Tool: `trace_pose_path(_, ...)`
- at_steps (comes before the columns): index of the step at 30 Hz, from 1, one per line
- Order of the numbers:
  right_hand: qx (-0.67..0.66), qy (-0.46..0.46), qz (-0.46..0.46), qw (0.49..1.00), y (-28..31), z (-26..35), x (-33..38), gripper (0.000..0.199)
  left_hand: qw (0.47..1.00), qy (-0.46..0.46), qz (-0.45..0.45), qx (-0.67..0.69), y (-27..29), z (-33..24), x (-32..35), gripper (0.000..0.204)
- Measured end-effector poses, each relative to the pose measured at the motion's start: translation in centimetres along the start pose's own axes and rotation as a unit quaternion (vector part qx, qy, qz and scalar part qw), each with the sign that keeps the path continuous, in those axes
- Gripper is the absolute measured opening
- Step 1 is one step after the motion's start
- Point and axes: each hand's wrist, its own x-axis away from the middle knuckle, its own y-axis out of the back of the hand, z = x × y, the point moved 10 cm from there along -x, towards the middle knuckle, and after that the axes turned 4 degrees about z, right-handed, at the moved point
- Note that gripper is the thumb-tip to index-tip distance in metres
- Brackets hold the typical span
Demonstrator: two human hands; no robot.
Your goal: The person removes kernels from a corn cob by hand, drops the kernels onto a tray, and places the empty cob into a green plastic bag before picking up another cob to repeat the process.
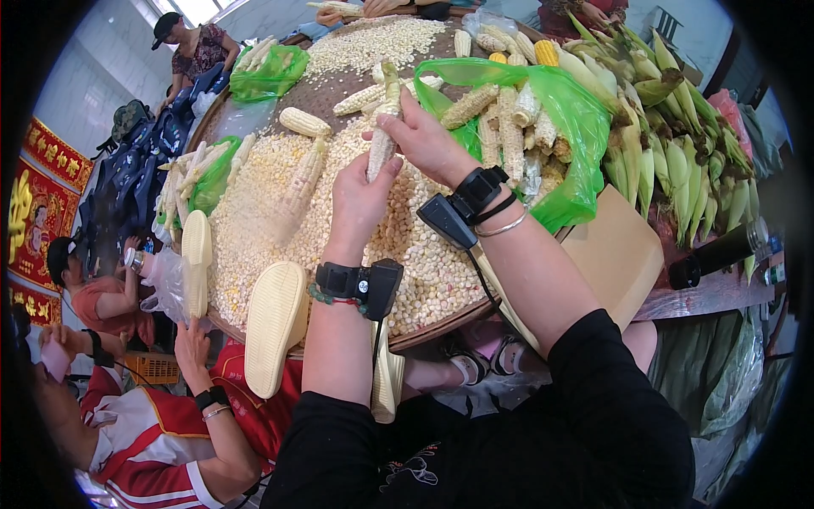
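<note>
Bright, even daylight from a window (199, 8) top left, soft shadows, no harsh glare. Centre's sharp; fisheye bends the edges, w/ black corners.

My left hand (360, 199) and right hand (428, 140) are bare, with both forearms uncovered up to black sleeves pushed back near the elbows. On my left wrist I wear a black strap carrying a small boxy black device, next to a bead bracelet in green and red. My right wrist has a similar black strap and boxy unit, a thin silver bangle, and a dark cable trailing down from it.
</note>
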Motion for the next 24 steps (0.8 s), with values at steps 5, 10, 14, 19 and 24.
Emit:
trace_pose_path(5,-0.099,-0.001,0.01,0.995,-0.3,1.2,0.5,0.048,1.0,0.001,-0.007,-0.02,0.0,0.0,0.0,0.027)
trace_pose_path(10,-0.208,-0.021,-0.002,0.978,-0.6,1.1,0.6,0.045,0.998,-0.017,-0.024,-0.05,0.3,-0.2,0.0,0.028)
trace_pose_path(14,-0.087,-0.01,-0.042,0.995,0.4,0.4,0.6,0.04,0.993,-0.054,-0.036,-0.099,0.3,-1.2,0.3,0.029)
trace_pose_path(19,0.062,0.073,-0.07,0.993,1.5,0.6,0.0,0.052,0.998,0.006,-0.009,-0.06,-0.1,-0.2,0.0,0.027)
trace_pose_path(24,0.204,0.092,-0.11,0.968,1.5,1.7,0.5,0.072,0.998,-0.002,-0.018,-0.068,0.2,-0.1,0.1,0.027)
